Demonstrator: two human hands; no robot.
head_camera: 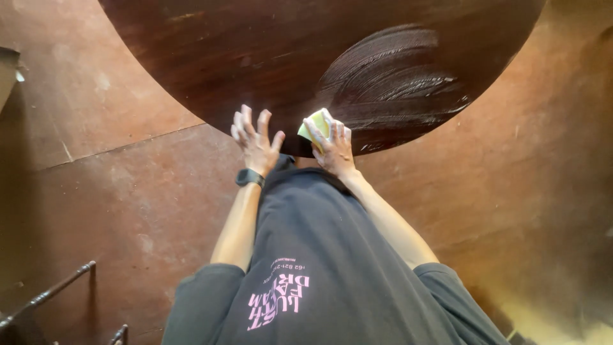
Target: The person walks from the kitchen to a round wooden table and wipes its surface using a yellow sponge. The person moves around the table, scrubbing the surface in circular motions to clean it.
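A round dark wooden table fills the top of the view, with pale soapy streaks across its right part. My right hand presses a yellow-green sponge against the table's near edge, fingers wrapped over it. My left hand rests flat on the table's edge just left of the sponge, fingers spread, holding nothing. A black watch sits on my left wrist.
Reddish-brown floor surrounds the table. A dark metal rail shows at the lower left. My black shirt with pink lettering covers the lower middle. A pale object edge sits at the far left.
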